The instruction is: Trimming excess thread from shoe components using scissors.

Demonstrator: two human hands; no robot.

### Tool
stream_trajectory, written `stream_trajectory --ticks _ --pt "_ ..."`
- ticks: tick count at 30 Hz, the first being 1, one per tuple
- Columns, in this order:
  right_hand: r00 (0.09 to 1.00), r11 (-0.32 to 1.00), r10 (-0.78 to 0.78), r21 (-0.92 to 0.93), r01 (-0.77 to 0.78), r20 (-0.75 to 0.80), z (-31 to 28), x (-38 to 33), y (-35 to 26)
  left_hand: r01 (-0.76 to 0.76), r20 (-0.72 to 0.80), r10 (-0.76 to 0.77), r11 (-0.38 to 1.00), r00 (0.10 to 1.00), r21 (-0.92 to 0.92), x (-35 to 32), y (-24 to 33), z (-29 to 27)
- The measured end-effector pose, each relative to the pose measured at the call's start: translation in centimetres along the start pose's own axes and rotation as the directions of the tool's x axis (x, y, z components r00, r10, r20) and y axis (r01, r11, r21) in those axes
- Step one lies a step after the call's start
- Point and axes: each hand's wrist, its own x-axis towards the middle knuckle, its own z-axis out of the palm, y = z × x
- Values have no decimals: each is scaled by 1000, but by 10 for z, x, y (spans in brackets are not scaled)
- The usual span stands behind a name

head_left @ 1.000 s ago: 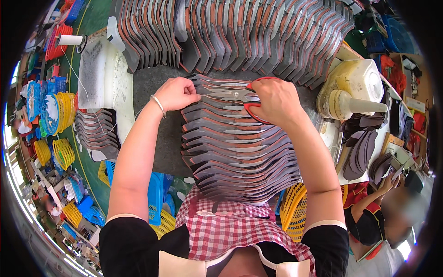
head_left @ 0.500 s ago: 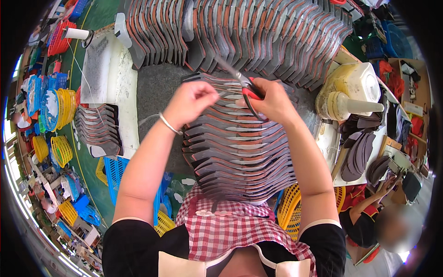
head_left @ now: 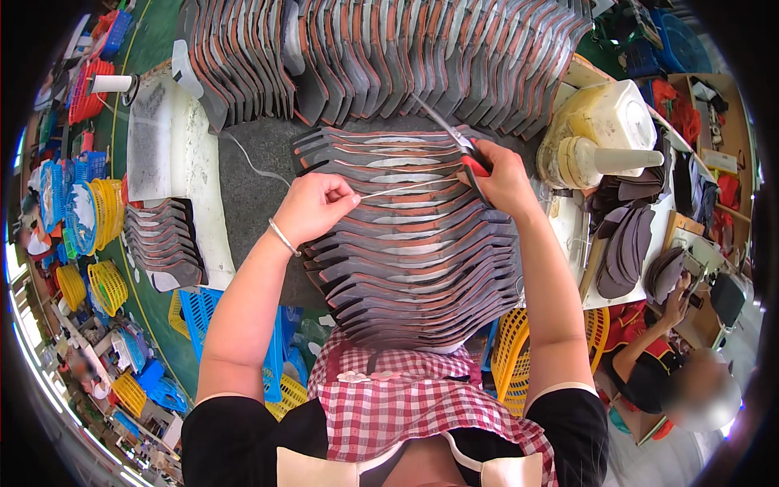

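Note:
My left hand (head_left: 318, 207) is closed in a pinch on a thin white tape (head_left: 410, 190). The tape runs across to my right hand (head_left: 505, 177), stretched nearly straight. Scissors (head_left: 464, 144) with red and black handles sit in my right hand, blades pointing up and left; whether the blades are parted is hard to make out. Beneath both hands lies a row of overlapping grey curved pieces (head_left: 406, 235) with orange-red and pale edges, likely shoe parts. Behind my left hand a loose length of the same tape curls over the dark mat (head_left: 258, 195).
A long row of similar pieces (head_left: 389, 57) fills the far side. At left are a white thread spool (head_left: 111, 84) and a small stack of pieces (head_left: 165, 243). A yellowed glue container (head_left: 600, 134) stands at right. Baskets (head_left: 513, 365) flank me; another person (head_left: 649, 365) works at right.
My hands have moved apart, my left one down and left, my right one slightly right. The tape now spans taut between them. The scissors shifted right with my right hand.

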Motion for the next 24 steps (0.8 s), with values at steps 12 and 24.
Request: stream_trajectory --ticks 12,24 --pt "991 856 -130 -501 124 24 4 8 -14 112 -34 -108 915 994 389 36 -2 -30" --pt "890 658 -367 -600 455 272 32 4 -76 18 104 -40 978 994 206 41 -35 -58"
